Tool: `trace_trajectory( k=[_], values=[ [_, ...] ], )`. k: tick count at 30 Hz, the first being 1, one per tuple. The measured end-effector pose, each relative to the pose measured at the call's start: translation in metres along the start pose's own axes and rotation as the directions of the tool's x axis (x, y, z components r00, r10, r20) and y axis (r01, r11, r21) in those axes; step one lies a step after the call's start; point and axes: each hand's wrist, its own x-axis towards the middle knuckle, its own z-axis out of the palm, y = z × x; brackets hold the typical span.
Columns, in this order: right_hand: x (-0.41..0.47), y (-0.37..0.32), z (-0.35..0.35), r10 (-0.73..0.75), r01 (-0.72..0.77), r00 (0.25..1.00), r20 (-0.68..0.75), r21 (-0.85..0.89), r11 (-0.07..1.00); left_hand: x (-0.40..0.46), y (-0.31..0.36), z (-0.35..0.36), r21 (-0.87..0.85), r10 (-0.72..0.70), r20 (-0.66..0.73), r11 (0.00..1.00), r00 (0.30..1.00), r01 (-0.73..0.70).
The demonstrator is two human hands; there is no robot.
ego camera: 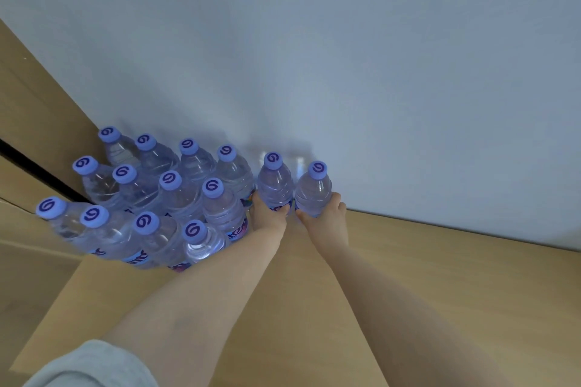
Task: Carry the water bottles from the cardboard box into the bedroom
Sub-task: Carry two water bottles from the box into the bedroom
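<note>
Several clear water bottles with purple caps stand upright in rows on a light wooden surface (440, 248) against a white wall. My left hand (268, 214) grips the lower body of one bottle (275, 182) at the right end of the back row. My right hand (325, 217) grips another bottle (314, 190) just to its right. Both bottles are upright, close to the wall. The standing group of bottles (169, 195) fills the area left of my hands. No cardboard box is in view.
A wooden panel (37, 110) with a dark gap rises at the left, right beside the bottle group. The white wall (345, 56) runs behind everything. Bare wooden surface stretches to the right of my right hand and toward me.
</note>
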Motion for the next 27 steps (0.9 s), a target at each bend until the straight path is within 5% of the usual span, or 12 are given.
trace_trajectory(
  k=[6,13,19,27],
  values=[
    [-0.003,-0.003,0.004,0.033,-0.033,0.999,-0.006,0.004,0.999,0.004,-0.003,-0.002,0.077,0.024,0.053,0.997,0.998,-0.028],
    [-0.015,-0.005,-0.001,0.221,-0.199,0.972,0.08,-0.219,0.955,-0.016,-0.001,-0.003,0.256,-0.112,0.256,0.966,0.96,0.044],
    [-0.043,-0.001,-0.01,0.254,-0.201,0.963,0.096,-0.376,0.905,-0.038,-0.017,-0.022,0.418,-0.017,0.457,0.887,0.89,-0.197],
    [-0.101,0.007,-0.009,0.208,-0.095,0.961,0.185,-0.486,0.869,-0.091,-0.045,-0.073,0.498,0.007,0.476,0.822,0.88,-0.276]
  ],
)
